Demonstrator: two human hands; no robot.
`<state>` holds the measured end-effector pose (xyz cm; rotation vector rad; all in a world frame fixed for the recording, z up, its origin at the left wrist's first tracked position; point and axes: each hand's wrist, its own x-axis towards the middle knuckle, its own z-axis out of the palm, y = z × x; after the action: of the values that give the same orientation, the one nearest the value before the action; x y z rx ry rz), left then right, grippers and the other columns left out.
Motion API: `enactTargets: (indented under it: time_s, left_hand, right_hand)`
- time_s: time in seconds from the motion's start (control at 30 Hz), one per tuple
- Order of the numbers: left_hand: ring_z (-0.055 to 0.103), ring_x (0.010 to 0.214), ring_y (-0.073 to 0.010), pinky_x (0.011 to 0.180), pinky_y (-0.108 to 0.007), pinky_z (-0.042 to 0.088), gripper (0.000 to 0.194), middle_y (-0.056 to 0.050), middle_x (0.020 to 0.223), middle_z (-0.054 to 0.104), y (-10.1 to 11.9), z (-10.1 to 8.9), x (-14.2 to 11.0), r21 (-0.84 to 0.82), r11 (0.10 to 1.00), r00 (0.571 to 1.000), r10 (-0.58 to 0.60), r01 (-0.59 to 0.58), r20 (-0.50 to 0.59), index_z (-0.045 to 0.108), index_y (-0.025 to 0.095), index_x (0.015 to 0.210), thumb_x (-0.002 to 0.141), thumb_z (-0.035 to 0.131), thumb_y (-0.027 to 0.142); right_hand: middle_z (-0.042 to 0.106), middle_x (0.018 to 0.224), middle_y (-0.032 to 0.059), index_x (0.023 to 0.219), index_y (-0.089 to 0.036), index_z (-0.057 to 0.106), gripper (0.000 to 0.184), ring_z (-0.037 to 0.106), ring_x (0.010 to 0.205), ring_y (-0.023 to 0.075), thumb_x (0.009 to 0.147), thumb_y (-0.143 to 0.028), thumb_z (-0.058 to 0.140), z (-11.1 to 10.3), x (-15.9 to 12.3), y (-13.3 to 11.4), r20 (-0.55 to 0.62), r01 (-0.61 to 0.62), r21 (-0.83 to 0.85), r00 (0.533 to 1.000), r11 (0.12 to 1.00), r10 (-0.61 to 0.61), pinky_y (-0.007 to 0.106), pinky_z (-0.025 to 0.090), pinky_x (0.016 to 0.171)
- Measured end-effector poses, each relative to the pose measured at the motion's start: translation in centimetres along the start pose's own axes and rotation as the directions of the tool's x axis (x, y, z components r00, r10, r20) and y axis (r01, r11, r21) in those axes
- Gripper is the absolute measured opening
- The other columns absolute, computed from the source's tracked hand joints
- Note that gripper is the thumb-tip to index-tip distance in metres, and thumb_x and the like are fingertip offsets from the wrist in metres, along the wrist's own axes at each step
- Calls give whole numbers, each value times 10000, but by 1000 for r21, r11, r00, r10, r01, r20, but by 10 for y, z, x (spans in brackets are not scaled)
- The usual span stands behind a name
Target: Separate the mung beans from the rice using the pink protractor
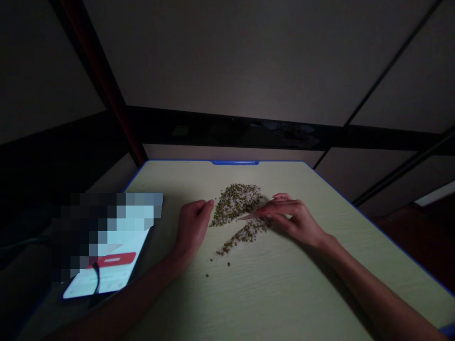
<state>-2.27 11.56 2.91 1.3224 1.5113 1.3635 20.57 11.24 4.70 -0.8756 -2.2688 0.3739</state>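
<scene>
A pile of small greenish-brown grains or seeds lies spread on a pale wooden-looking tabletop. A narrower band of the same grains runs in front of it, with a strip of bare table between the two. My right hand is closed around a thin, pointed, blade-like tool, whose tip reaches left into that strip. At the pile's left edge, my left hand rests on the table in a fist, thumb uppermost. Whatever its fingers may hold is hidden.
To the left a phone or tablet with a lit screen leans at the table's side, a dark cable across it. Blue edging with a raised lip borders the table. Behind stand large panels. A few stray grains lie nearer me.
</scene>
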Motion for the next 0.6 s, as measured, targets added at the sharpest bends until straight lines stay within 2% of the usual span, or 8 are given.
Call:
enactTargets:
  time_s: [0.1, 0.17, 0.33, 0.6]
  left_hand:
    - [231, 351, -65, 367, -229, 172, 363, 75, 351, 248, 2, -1, -1, 10, 1000, 1000, -11, 11, 12, 287, 211, 410, 656, 491, 383]
    - [233, 351, -67, 366, -230, 171, 361, 74, 351, 251, 3, -2, -1, 20, 1000, 1000, -17, 17, 17, 288, 212, 412, 658, 488, 384]
    - [235, 356, -70, 367, -236, 174, 361, 71, 356, 254, 4, -2, -1, 28, 999, 1000, -18, 18, 14, 276, 215, 417, 661, 488, 377]
    - [240, 352, -73, 368, -242, 176, 365, 69, 355, 251, 3, -2, -2, 62, 998, 1000, -18, 18, 12, 278, 214, 416, 668, 488, 374]
  right_hand:
    - [740, 861, 51, 906, -213, 715, 209, 664, 748, 188, 812, -182, 530, -9, -4, 17, 8, -88, -13, 996, 996, 88, 359, 436, 740]
    - [738, 827, 61, 901, -196, 720, 219, 656, 733, 188, 812, -181, 521, -12, -5, 21, 42, -94, -11, 995, 995, 95, 348, 449, 701]
    - [728, 828, 57, 933, -194, 713, 230, 644, 750, 185, 816, -150, 519, -13, -4, 14, 115, -50, -31, 992, 998, 53, 356, 446, 706]
    - [733, 800, 48, 901, -182, 719, 211, 639, 721, 160, 820, -136, 529, -16, -5, 3, 199, -11, 31, 980, 999, 4, 319, 465, 684]
